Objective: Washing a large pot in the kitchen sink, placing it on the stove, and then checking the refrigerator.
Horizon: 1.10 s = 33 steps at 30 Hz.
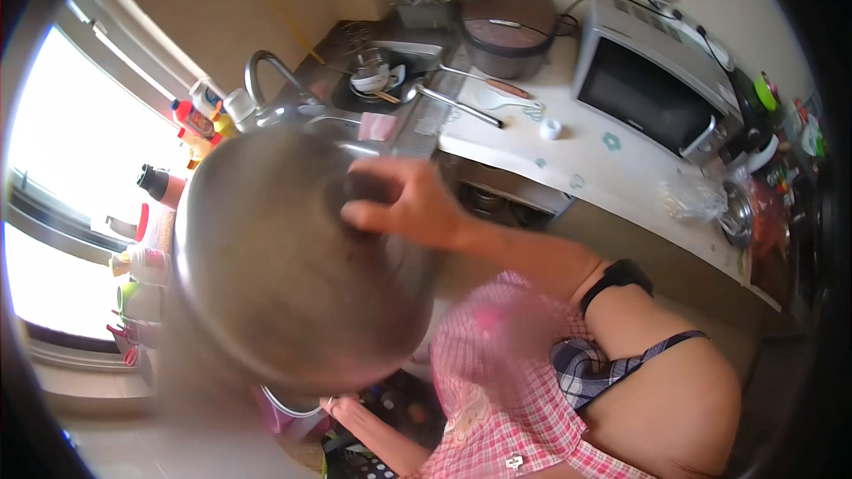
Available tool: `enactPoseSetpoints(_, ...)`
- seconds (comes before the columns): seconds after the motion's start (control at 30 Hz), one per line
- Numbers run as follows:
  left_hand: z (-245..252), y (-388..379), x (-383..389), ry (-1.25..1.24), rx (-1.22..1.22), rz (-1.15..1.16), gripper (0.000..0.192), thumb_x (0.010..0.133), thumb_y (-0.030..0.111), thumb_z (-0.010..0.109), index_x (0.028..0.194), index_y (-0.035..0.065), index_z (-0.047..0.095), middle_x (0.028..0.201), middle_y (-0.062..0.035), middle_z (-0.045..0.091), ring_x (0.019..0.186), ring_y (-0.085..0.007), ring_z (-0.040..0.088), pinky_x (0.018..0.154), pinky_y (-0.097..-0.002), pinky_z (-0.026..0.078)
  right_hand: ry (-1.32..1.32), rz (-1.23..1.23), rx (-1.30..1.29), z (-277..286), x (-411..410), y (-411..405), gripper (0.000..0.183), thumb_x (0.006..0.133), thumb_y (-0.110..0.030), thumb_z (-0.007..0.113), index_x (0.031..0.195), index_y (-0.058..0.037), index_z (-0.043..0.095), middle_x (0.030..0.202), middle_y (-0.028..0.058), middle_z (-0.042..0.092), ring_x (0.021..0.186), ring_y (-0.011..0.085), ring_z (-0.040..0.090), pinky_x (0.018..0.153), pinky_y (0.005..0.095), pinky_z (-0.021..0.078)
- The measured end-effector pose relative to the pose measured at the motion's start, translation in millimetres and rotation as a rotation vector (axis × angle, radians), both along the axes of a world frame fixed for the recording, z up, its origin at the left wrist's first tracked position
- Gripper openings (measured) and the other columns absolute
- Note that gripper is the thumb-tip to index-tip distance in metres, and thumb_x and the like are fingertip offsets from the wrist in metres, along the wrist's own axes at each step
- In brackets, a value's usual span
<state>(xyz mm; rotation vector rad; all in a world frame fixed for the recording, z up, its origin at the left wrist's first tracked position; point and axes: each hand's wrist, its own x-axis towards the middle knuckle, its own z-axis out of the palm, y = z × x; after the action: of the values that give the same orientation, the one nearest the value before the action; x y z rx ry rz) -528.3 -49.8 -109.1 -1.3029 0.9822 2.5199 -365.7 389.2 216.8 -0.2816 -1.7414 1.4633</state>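
My right hand [413,209] grips the dark knob of a large, blurred metal pot lid [279,266]. The lid is held up close to the camera and covers much of the view's left half. Below its lower edge, my left hand [341,404] shows a ring. It is beside the pale rim of a pink-purple container [283,409], and the lid hides part of its fingers. Whether they grip that rim I cannot tell. A pink checked apron [506,406] covers my front.
A sink [339,96] with dishes and a curved faucet [273,76] lie beyond the lid. The counter [592,159] holds a rice cooker [509,26], a microwave [655,86], a ladle [459,106] and a small white cup [550,128]. Bottles [193,118] line the windowsill.
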Motion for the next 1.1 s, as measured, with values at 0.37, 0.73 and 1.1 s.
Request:
enactPoseSetpoints(0.37, 129, 6, 81, 0.016, -0.088, 0.020, 0.014, 0.065, 0.003, 0.042, 0.062, -0.0107, 0.045, 0.062, -0.0158, 0.052, 0.059, -0.0276, 0.058, 0.060, -0.0369, 0.054, -0.431, -0.537, -0.029, -43, 222, 106, 0.045, 0.063, -0.027, 0.067, 0.093, 0.0052, 0.057, 0.074, 0.0089, 0.061, 0.062, 0.0104, 0.056, 0.056, 0.0244, 0.0454)
enactPoseSetpoints(0.73, 218, 19, 123, 0.245, -0.413, -0.322, 0.022, 0.063, 0.006, 0.046, 0.079, -0.0085, 0.048, 0.079, -0.0159, 0.057, 0.066, -0.0225, 0.059, 0.057, -0.0274, 0.053, -0.915, -0.914, 0.245, -92, 263, 142, 0.055, 0.060, -0.037, 0.064, 0.097, 0.0035, 0.057, 0.094, 0.0238, 0.057, 0.089, 0.0332, 0.056, 0.079, 0.0353, 0.0434)
enactPoseSetpoints(1.1, 256, 18, 150, 0.691, -0.931, -0.413, 0.016, 0.067, 0.010, 0.048, 0.070, -0.0062, 0.047, 0.075, -0.0157, 0.052, 0.066, -0.0249, 0.053, 0.059, -0.0344, 0.047, -0.900, -0.967, 0.180, -92, 247, 144, 0.048, 0.058, -0.035, 0.062, 0.088, 0.0019, 0.060, 0.079, 0.0225, 0.059, 0.076, 0.0349, 0.058, 0.071, 0.0379, 0.0455)
